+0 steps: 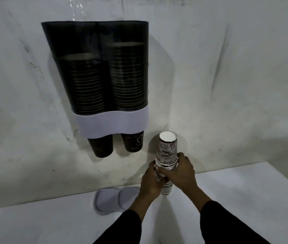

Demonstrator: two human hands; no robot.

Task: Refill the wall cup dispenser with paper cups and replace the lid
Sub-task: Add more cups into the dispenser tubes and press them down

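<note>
A dark see-through cup dispenser [97, 41] with two tubes hangs on the wall, a white band [113, 125] across its lower part. Each tube holds a stack of dark cups; the right stack [126, 76] stands higher than the left stack [87, 85]. One cup bottom pokes out under each tube. Right of and below the dispenser, a stack of printed paper cups [167, 152] stands upside down above the table. My left hand [151, 182] and my right hand [183, 171] both grip its middle. The white two-lobed lid [111, 199] lies on the table, left of my hands.
A white table [245, 199] runs along a rough white wall [227, 67]. Its far edge meets the wall just behind my hands. Black sleeves cover both forearms.
</note>
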